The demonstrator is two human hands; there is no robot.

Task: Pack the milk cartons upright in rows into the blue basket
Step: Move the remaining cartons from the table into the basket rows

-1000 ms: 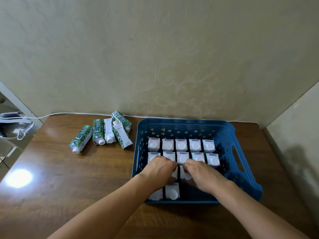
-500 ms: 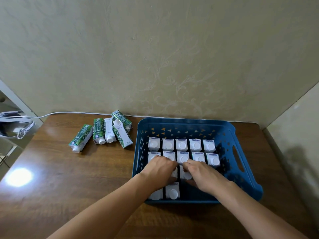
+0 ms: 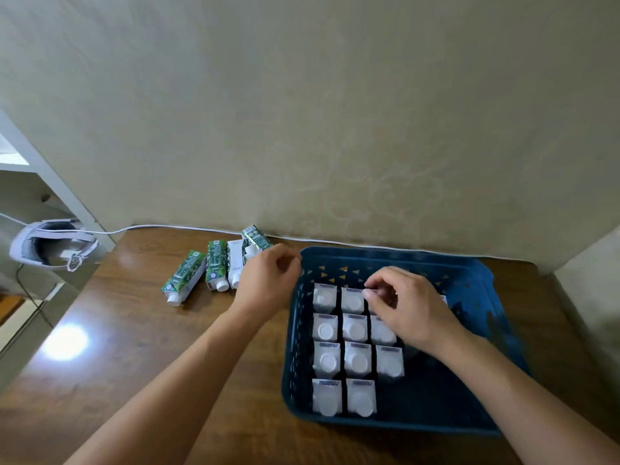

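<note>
A glossy brown wooden counter [image 3: 134, 330] is seen against a wall. On it, a blue basket [image 3: 469, 411] is set to the right. Loose green-and-white milk cartons [image 3: 216, 265] are laid on their sides in a cluster at the back, left of the basket. A white cable [image 3: 188, 227] is run along the counter's far edge.

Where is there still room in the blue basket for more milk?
Bare floor shows in the blue basket at its near right corner, between the two-carton front row and the right wall. The left side is packed tight. The right hand hides the far right part.
</note>
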